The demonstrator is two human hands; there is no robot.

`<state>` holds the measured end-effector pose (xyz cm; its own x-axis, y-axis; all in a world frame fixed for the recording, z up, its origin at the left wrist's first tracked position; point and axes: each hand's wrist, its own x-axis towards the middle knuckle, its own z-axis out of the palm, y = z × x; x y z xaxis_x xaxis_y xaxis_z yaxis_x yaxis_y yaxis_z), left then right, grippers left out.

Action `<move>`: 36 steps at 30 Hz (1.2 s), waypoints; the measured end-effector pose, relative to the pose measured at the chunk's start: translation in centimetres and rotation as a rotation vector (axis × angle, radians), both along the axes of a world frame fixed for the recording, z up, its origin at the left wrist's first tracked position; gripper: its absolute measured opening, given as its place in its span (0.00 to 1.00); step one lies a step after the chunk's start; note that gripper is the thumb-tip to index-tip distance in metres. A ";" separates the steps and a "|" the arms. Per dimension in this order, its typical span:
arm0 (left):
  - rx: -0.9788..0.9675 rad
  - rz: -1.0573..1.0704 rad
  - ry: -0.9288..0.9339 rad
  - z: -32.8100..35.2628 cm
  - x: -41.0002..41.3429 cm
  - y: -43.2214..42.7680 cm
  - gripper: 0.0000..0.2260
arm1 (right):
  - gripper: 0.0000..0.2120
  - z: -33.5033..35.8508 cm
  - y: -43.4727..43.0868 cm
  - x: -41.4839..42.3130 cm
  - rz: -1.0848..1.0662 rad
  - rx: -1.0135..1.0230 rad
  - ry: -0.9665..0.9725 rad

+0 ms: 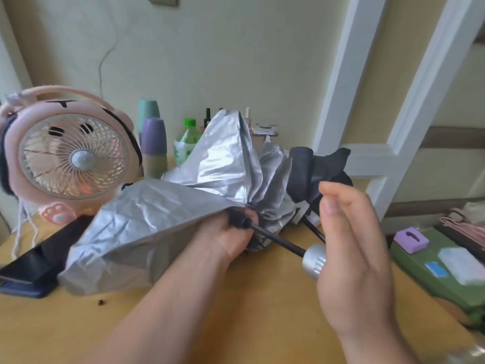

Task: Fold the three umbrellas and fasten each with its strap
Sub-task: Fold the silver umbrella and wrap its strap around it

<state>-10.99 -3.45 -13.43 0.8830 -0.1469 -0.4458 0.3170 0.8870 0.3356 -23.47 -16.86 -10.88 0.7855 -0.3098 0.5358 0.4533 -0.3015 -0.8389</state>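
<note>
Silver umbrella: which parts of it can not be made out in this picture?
Head view:
- End of the handle: hidden behind the blurred right hand; contact unclear.
- Upper shaft: covered by the gripping left hand and the canopy.
- Strap: lost among the folds of the silver umbrella.

cream wall (236,48), white ladder (349,74), wooden desk (262,298)
</note>
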 end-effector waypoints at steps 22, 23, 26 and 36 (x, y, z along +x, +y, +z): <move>2.509 -0.073 -1.305 2.4 -5.6 8.4 0.35 | 0.07 0.1 0.6 0.1 0.149 0.030 0.066; 2.529 -0.259 -1.306 1.8 -3.5 8.2 0.42 | 0.07 0.2 0.7 0.2 0.163 0.029 0.061; 2.268 -0.476 -1.371 -1.5 0.6 6.9 0.32 | 0.06 0.6 1.1 0.4 0.196 0.031 0.061; 1.884 -0.057 -1.174 -3.8 1.7 4.0 0.27 | 0.06 1.4 0.2 1.6 0.100 -0.088 -0.121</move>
